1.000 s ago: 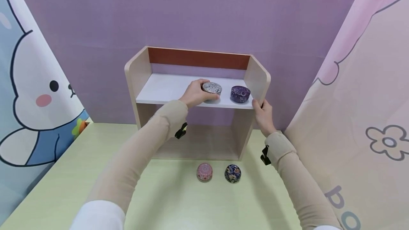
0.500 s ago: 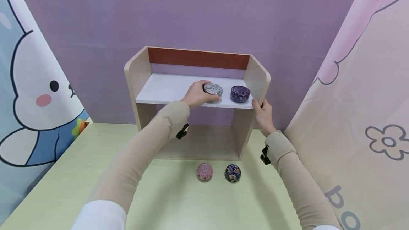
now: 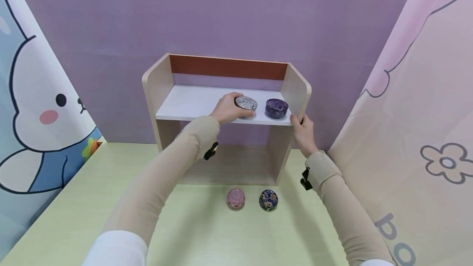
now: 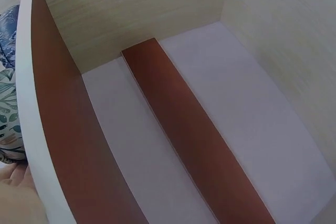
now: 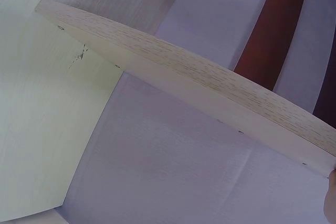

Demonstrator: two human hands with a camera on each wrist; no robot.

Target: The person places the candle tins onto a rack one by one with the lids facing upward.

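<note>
My left hand (image 3: pixel 230 109) holds a round tin (image 3: pixel 246 103) with a grey-and-white patterned lid at the front of the white upper board. Thumb and fingers grip it from opposite sides. The left wrist view shows the leaf-patterned side of this tin (image 4: pixel 10 106) past the board's edge. To its right sits a dark purple tin (image 3: pixel 276 108) with a swirl pattern. My right hand (image 3: pixel 304 134) grips the right side panel of the small wooden shelf (image 3: pixel 300 89), thumb at the front edge. Only a bit of that hand (image 5: pixel 330 198) enters the right wrist view.
On the pale table (image 3: pixel 199 225), in front of the shelf, stand a pink tin (image 3: pixel 235 199) and a dark blue patterned tin (image 3: pixel 268 200). A reddish-brown rail (image 3: pixel 229 67) runs along the shelf's back. Purple cloth (image 3: pixel 236 15) hangs behind, printed cloths at both sides.
My left hand and its tin have shifted very slightly right since a second ago. The right hand keeps its grip on the shelf. The whole view has drifted a little.
</note>
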